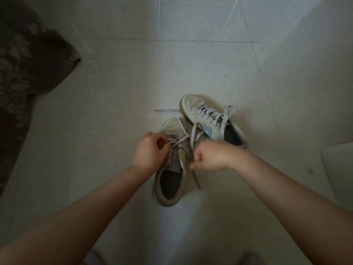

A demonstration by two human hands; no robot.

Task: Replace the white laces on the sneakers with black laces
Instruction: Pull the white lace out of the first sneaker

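Observation:
Two worn white sneakers lie on the tiled floor. The near sneaker points away from me, its white lace partly pulled loose. My left hand pinches the lace over the eyelets. My right hand, a little blurred, grips a lace strand whose end hangs below the fist beside the shoe. The far sneaker, with a light blue logo, is still laced in white and lies angled to the right. No black laces are in view.
A dark patterned cloth or rug covers the left side of the floor. A pale flat object sits at the right edge. Bare floor tiles stretch beyond the shoes.

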